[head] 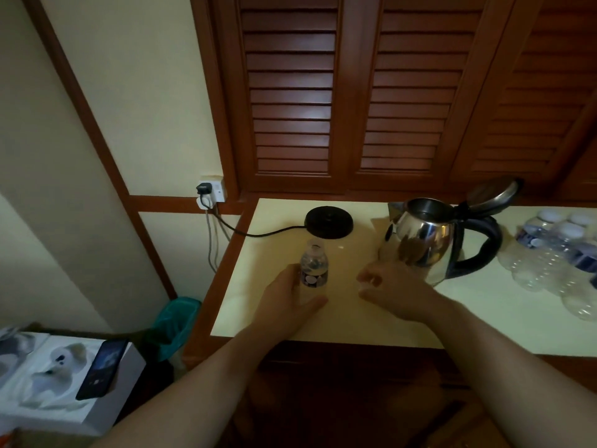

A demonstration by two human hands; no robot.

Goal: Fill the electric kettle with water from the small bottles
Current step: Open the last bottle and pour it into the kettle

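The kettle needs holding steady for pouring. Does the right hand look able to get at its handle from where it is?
Probably yes. The right hand hovers open just in front of the kettle, and nothing stands between it and the black handle on the far side.

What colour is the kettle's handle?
Black, on the shiny steel kettle; its handle shows clearly in the head view.

Surface (355,305) was pale yellow with a reddish-brown wood edge. Kettle (426,244) was mirror-finish steel, black handle; its base (329,221) was black with a black cord. Small bottle (314,270) was clear, dark blue label with a white oval. Bottle pack (559,253) was clear, white caps, dark blue labels. Shutter doors (355,92) were red-brown, horizontally slatted. Wall (135,92) was cream. Bin (176,321) was teal.
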